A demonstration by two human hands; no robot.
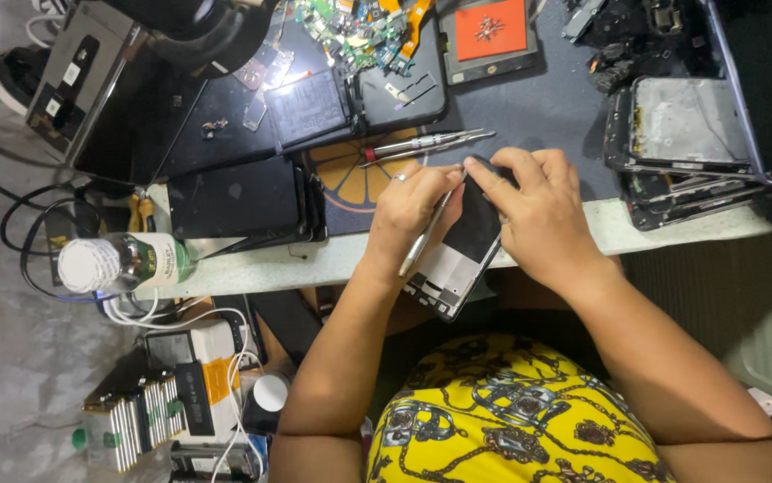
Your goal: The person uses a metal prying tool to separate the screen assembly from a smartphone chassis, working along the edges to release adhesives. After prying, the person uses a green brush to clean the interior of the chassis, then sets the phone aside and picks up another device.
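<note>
Phone (462, 246): opened, back up, held over the desk's (314, 259) near edge.
Left hand (408, 210): fingers clamped on a thin metal tool (426, 234).
Right hand (538, 210): fingers closed around the phone's top.
Advice: I think light pressure is best, with the phone kept steady.
Bottle (126, 262): green label, left edge.

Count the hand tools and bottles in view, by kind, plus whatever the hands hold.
Opened phone, held in right hand: 1
Thin metal tool, held in left hand: 1
Metal tools lying on the mat: 2
Plastic bottle with white cap: 1
Total: 5
</note>
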